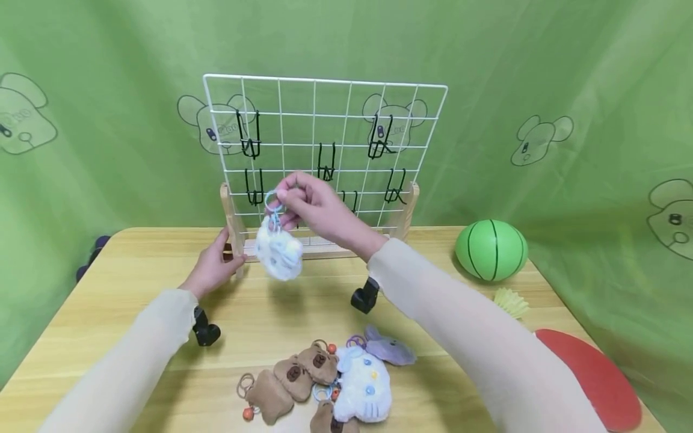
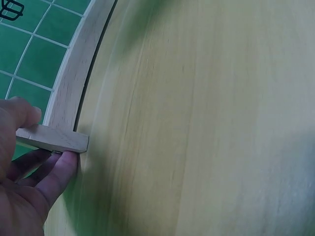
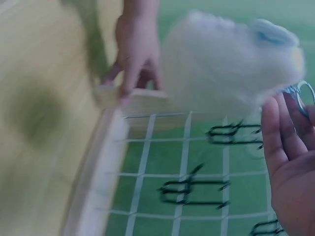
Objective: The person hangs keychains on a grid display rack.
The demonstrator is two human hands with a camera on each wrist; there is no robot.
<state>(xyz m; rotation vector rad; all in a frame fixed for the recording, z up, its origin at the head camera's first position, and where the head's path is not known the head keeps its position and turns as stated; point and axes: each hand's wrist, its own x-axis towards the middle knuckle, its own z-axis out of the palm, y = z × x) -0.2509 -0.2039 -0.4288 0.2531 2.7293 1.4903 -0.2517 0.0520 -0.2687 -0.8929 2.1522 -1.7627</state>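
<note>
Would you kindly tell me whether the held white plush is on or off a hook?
Off: the white plush hangs from a blue ring pinched by the right hand, clear of the black hooks.

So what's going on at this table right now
A person's right hand holds a white plush keychain by its light blue ring, in front of a white wire grid. The left hand grips the left end of the grid's wooden stand. No keychain shows on the black hooks; brown, white and purple plush keychains lie on the table.
</note>
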